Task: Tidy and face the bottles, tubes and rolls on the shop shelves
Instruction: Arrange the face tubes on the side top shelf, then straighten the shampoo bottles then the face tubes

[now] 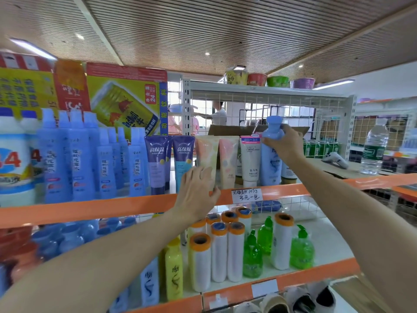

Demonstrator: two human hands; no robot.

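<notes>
— What has the right hand (pixel 284 144) got?

— A blue bottle (pixel 271 154), gripped round the shoulder just under its cap, fingers curled about the neck. The bottle stands upright at the right end of the upper shelf (pixel 112 207), its base on the shelf behind the orange lip.

— And the left hand (pixel 198 190)?

— Flat and relaxed, fingers straight, holding nothing. It lies against the foot of a peach tube (pixel 207 152), with the fingertips at the orange lip.

— What flanks that tube?

— Two purple tubes (pixel 158 163) to its left, cap down. To its right a pink tube (pixel 228 159), then a white tube (pixel 250 159) just beside the blue bottle. Further left, a rank of tall blue bottles (pixel 79 154) fills the shelf, with a large white jug (pixel 15 159) at the far edge.

— Below?

— On the lower shelf (pixel 293 279), white rolls (pixel 220 254) with orange ends stand upright in a cluster. Green pump bottles (pixel 301 249) stand among and beside them, and a yellow bottle (pixel 174 269) stands to their left. A handwritten price tag (pixel 247 195) sits on the orange lip above them.

— Beyond the shelves?

— A water bottle (pixel 374 147) stands on a counter at right, and bowls (pixel 279 81) line the top of a wire rack.
</notes>
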